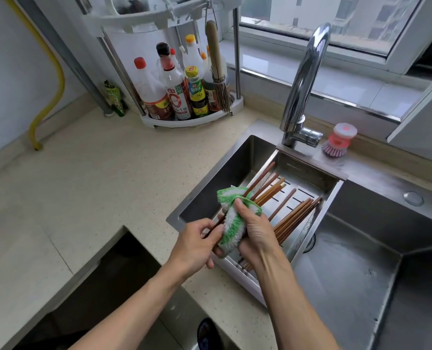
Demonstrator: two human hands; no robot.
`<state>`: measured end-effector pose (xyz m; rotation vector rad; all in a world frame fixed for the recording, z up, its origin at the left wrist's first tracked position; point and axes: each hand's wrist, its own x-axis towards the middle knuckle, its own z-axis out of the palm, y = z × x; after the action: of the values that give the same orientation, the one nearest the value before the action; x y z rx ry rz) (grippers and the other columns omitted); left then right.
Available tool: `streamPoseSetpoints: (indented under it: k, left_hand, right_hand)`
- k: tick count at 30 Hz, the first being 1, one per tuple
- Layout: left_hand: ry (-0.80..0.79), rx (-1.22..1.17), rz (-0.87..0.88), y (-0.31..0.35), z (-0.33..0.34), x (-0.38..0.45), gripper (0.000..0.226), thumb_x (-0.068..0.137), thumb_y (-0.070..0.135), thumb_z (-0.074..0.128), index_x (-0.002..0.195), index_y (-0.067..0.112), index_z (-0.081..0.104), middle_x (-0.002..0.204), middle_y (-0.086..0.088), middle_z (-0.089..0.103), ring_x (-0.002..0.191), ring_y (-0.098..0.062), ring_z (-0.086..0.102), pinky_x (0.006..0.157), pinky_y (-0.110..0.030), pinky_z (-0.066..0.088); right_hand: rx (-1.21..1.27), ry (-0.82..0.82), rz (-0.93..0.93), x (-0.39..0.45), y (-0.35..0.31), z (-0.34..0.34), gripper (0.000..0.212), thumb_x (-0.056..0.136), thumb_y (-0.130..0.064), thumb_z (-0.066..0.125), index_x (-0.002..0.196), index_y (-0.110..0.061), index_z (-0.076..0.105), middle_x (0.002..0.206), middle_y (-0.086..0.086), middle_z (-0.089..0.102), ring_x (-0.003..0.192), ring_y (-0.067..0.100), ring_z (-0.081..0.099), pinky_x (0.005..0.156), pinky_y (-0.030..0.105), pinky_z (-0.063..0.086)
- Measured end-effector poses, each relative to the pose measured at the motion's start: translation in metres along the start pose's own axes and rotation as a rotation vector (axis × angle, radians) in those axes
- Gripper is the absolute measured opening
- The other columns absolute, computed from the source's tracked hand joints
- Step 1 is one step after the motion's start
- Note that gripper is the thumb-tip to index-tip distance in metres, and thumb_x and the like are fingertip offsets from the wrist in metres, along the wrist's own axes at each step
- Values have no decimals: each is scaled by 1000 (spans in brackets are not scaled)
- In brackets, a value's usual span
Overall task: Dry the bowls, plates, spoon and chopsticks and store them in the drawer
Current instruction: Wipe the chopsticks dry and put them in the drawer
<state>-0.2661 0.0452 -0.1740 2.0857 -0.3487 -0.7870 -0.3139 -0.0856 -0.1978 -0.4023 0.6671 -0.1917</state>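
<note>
Both hands [225,238] over tray rim [235,267]

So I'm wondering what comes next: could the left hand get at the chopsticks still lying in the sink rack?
Probably not yet: the left hand grips the bundle that the right hand wipes with the cloth. The loose chopsticks lie uncovered.

The cloth [231,227] is green-and-white striped, the chopsticks [295,218] reddish brown, the desk [103,173] speckled beige, the sink [361,261] steel grey, and the brush [337,145] pink and purple.
</note>
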Motion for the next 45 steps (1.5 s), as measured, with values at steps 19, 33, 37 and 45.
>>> streamPoseSetpoints:
  k: [19,33,37,45]
  left_hand:
    - [-35,319,175,9,5,13,38,100,33,54,67,13,60,56,2,52,51,-11,43,53,-33,36]
    - [-66,5,-34,15,1,-5,31,97,37,61,86,10,72,65,-4,67,42,-9,47,45,-22,40]
    - [-17,125,-9,13,4,5,47,94,48,61,74,7,71,53,4,57,46,-8,46,50,-23,38]
    - [-20,462,147,10,12,5,48,105,39,42,61,19,48,55,5,47,48,-12,42,47,-25,28]
  right_hand:
    - [55,279,12,16,-7,4,31,85,-13,75,112,-2,63,92,17,74,71,25,72,70,38,59]
    - [163,79,-78,20,-42,-15,36,88,-31,66,116,-8,63,112,17,73,94,27,70,95,45,53]
    - [197,-21,-41,13,-33,-14,47,81,-32,69,121,-9,61,104,15,73,88,26,71,91,44,54]
    - [87,223,-11,29,-19,-8,48,83,-38,69,117,-6,60,112,18,66,84,25,65,70,39,56]
